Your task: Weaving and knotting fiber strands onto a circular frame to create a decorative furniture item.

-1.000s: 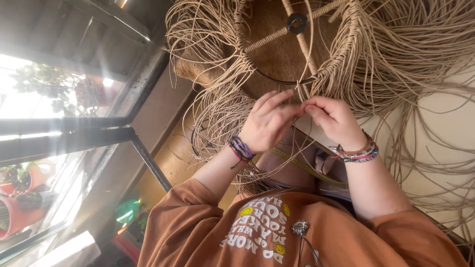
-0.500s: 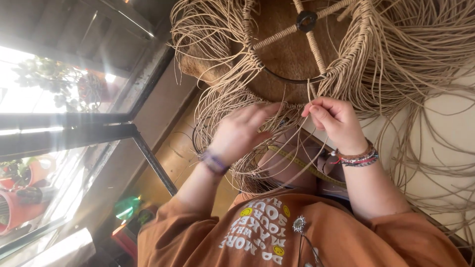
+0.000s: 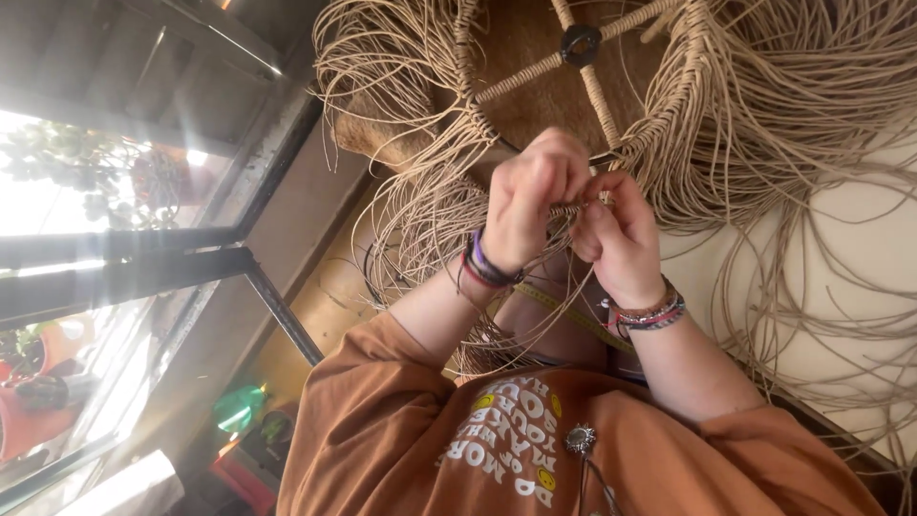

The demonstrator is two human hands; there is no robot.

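Close to the camera, the left hand (image 3: 535,205) and right hand (image 3: 616,234) meet, fingers pinched narrow on thin beige cords (image 3: 573,205), it seems. Behind them lies the cord-wrapped round frame with dark centre ring (image 3: 580,43), with loose strands spreading around.

Your left hand (image 3: 535,205) curls over its own fingertips, so you can't tell how they pinch the cords (image 3: 573,207) running between it and your right hand (image 3: 619,239). Above both hands the woven frame (image 3: 592,86) gets chopped by the top edge, and the loose strands run off past your right hand.
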